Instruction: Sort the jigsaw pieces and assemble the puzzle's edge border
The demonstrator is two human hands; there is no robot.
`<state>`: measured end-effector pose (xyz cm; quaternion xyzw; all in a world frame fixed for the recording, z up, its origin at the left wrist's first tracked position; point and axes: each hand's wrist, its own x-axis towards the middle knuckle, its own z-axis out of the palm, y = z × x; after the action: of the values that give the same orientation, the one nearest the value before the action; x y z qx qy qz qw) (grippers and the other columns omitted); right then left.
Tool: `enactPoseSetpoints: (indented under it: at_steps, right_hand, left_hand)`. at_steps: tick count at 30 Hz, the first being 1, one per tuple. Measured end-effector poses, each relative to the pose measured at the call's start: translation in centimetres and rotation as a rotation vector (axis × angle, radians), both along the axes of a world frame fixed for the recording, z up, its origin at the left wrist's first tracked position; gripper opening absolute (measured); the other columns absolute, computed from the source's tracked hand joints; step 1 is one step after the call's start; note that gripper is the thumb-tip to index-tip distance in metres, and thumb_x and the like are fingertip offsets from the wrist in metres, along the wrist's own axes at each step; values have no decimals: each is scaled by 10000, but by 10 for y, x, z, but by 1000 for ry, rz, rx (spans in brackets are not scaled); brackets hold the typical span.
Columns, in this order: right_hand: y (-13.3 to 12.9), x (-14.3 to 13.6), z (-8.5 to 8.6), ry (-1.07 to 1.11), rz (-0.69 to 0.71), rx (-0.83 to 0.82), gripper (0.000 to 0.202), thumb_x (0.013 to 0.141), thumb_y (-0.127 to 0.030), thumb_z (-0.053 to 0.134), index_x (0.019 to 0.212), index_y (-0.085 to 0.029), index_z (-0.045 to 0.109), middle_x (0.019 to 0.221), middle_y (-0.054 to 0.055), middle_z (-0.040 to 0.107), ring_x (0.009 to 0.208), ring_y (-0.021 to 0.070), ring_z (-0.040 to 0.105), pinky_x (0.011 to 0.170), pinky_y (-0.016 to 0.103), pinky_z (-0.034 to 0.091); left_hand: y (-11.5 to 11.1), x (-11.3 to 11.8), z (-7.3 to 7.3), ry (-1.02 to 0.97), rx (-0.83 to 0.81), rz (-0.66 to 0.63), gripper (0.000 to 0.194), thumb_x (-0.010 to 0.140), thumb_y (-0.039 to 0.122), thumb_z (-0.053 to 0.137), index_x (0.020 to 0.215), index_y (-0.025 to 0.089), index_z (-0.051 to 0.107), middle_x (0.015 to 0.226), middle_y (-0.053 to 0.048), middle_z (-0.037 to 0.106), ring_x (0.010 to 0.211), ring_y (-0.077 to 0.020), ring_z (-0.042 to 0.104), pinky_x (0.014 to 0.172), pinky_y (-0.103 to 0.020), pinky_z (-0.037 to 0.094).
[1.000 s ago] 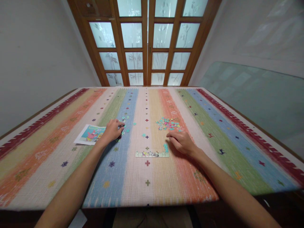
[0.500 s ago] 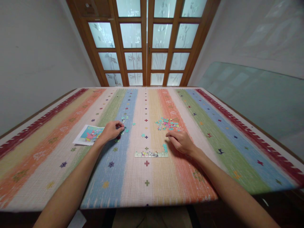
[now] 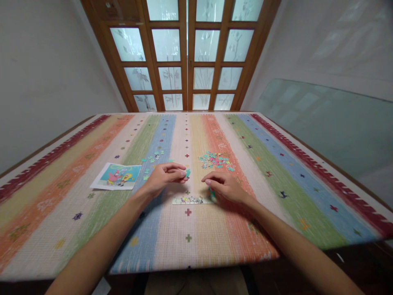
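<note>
My left hand [image 3: 167, 176] pinches a teal jigsaw piece [image 3: 188, 173] between thumb and fingertips, above the middle of the table. Just to its right, my right hand [image 3: 225, 185] has its fingers curled together, and I see nothing in them. Below both hands lies a joined strip of jigsaw pieces [image 3: 190, 200], pale with a patterned middle. A teal piece [image 3: 212, 193] at the strip's right end is partly covered by my right hand. Behind that hand lies a pile of mixed loose pieces [image 3: 215, 159].
Left of my left hand lies a printed cartoon picture [image 3: 118, 177]. Several teal pieces [image 3: 150, 158] are scattered beyond my left hand. A striped cloth [image 3: 172, 246] covers the table. Glass-paned wooden doors [image 3: 187, 61] stand behind it.
My left hand has moved right from the scattered teal pieces towards the middle, with a piece in its fingertips, uncovering the picture. My right hand has shifted slightly left and nearer, over the strip's right end.
</note>
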<state>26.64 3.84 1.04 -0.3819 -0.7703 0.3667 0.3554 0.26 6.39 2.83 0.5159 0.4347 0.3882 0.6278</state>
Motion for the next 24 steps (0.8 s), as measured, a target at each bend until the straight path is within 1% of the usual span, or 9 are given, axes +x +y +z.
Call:
enactPoseSetpoints:
  at_steps: [3,7,10,15,18,20,22,24]
  right_hand:
    - [-4,-8,2,76,21,-137,341,947,-488,608,889,-184,753,825,61,715,693,170,611,651,304,466]
    - [-5,-12,-1,166,17,-242,415,900,-581,647,844,-177,720,730,26,642,616,141,537,580,282,420]
    - [-5,-12,-1,184,17,-271,421,876,-592,668,794,-179,686,673,1,584,580,126,486,555,277,385]
    - [-5,-12,1,142,-21,-311,376,847,-563,681,797,-191,674,652,0,563,583,132,475,535,276,358]
    - [-4,-11,3,120,-37,-314,361,839,-551,664,784,-195,673,639,1,565,572,135,473,519,273,348]
    - [-1,-6,5,109,-63,-289,351,824,-540,662,756,-196,668,636,2,569,567,135,472,510,268,341]
    - [5,1,7,111,-133,-263,335,806,-524,666,740,-196,659,637,-1,567,568,132,472,507,265,337]
    - [11,10,7,106,-184,-262,323,791,-509,665,717,-194,654,609,-4,553,554,132,470,502,265,335]
  left_hand:
    - [-11,16,-3,-37,-100,-27,394,589,342,946,873,154,747,780,-85,770,743,-208,745,773,-371,616]
    - [-23,28,-4,-19,-179,-46,398,580,344,946,857,138,747,709,-84,754,635,-184,724,643,-307,606]
    - [-28,32,-4,-1,-185,-82,389,588,342,932,859,133,746,668,-78,744,569,-163,697,578,-276,585]
    - [-27,33,-8,27,-146,-149,330,658,351,885,882,155,743,701,-82,763,545,-154,678,564,-295,592]
    - [-26,32,-13,78,-86,-184,334,720,384,831,943,152,743,763,-101,779,563,-163,682,528,-293,569]
    - [-25,31,-16,149,-5,-192,324,783,400,763,987,148,742,797,-110,782,567,-159,673,494,-278,530]
    - [-26,29,-18,270,139,-176,298,848,393,682,1009,151,749,790,-99,773,567,-149,649,497,-277,504]
    - [-28,27,-19,417,335,-155,282,894,378,625,1003,158,764,745,-75,749,578,-148,623,545,-295,509]
